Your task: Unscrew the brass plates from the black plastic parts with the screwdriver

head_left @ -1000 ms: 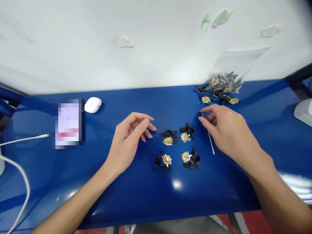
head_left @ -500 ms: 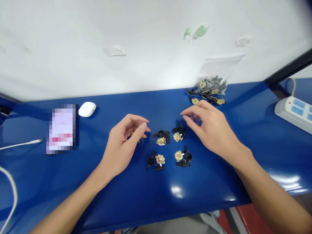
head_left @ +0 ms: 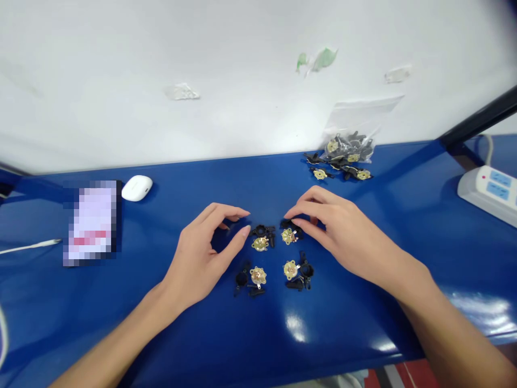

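Four small groups of parts lie on the blue table, each with a brass-coloured round disc and black plastic pieces. My right hand (head_left: 335, 226) has its thumb and index finger pinched at the black plastic part (head_left: 286, 223) of the upper right group, partly hiding it; a brass disc (head_left: 289, 236) lies just below. My left hand (head_left: 205, 253) is open, thumb and fingers apart, its thumb tip beside the black ring (head_left: 262, 230) and brass disc (head_left: 260, 244) of the upper left group. Nearer me lie another brass disc (head_left: 258, 276) and one more brass disc (head_left: 291, 269), with black pieces around them.
A clear plastic bag (head_left: 351, 143) of similar parts leans on the white wall, with loose assemblies (head_left: 321, 173) before it. To the left are a blurred-out phone (head_left: 92, 221), a white earbud case (head_left: 137, 188) and a white cable (head_left: 36, 246). A power strip (head_left: 487, 188) stands right.
My right hand has come down and left onto the upper right group's black part. My left hand's thumb and fingers have spread wider beside the upper left group. The camera view has shifted slightly.
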